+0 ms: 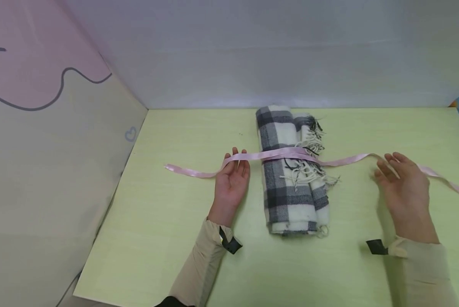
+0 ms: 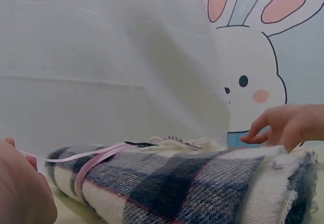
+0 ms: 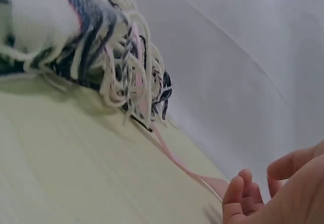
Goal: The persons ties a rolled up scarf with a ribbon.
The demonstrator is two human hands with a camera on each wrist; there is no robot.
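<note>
A rolled plaid scarf (image 1: 288, 179), grey and cream with fringe (image 1: 310, 170), lies in the middle of the pale green table (image 1: 168, 221). A pink ribbon (image 1: 198, 172) runs across its top and trails out to both sides. My left hand (image 1: 235, 170) lies just left of the roll, fingers straight, with the ribbon draped over the fingertips. My right hand (image 1: 398, 179) hovers to the right of the roll, fingers spread and relaxed, and the ribbon crosses them. The left wrist view shows the scarf (image 2: 202, 183) close up with the ribbon (image 2: 96, 155) round it. The right wrist view shows the fringe (image 3: 121, 67) and the ribbon (image 3: 177, 165) reaching my right fingers (image 3: 240, 193).
A white wall (image 1: 275, 51) closes the back of the table and a pink and cream panel (image 1: 41, 128) closes the left side. A rabbit drawing (image 2: 253, 72) is on the right wall. The table's front edge (image 1: 99, 296) is near my left sleeve.
</note>
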